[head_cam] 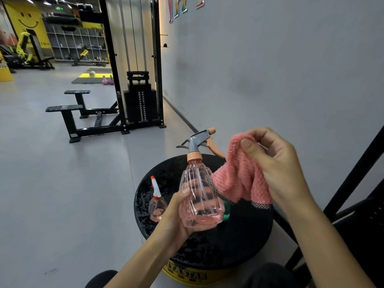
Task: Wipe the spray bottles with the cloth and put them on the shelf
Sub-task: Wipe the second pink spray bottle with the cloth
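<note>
My left hand point(176, 213) grips a clear pink spray bottle point(200, 196) with a grey and orange trigger head, held upright above a round black stool top point(207, 246). My right hand point(272, 163) pinches a pink cloth point(241, 175) that hangs just right of the bottle, close to its side. A smaller pink spray bottle point(156, 206) with a white and orange head stands on the stool's left part. A green object behind the held bottle is mostly hidden.
A black metal shelf frame point(357, 194) stands at the right against the grey wall. A black cable weight machine point(139, 100) and its bench stand ahead on the grey floor. Mats and purple kettlebells point(108, 80) lie farther back.
</note>
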